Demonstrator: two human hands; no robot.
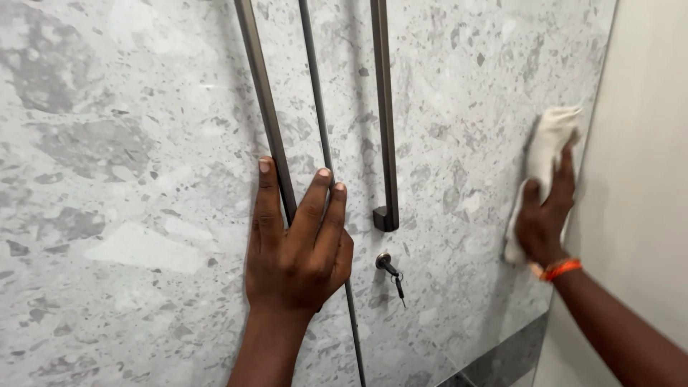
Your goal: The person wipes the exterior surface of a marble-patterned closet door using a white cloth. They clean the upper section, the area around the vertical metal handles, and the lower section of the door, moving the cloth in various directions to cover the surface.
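My left hand lies flat, fingers apart, on a grey stone-patterned cabinet door, with its fingers across the lower end of a long dark metal handle and the seam between two doors. My right hand presses a white cloth against the right door near its right edge. An orange band sits on my right wrist.
A second dark handle runs down the right door and ends in a bracket. Below it a key hangs from a small lock. A plain pale wall borders the right door. A dark strip shows at the bottom right.
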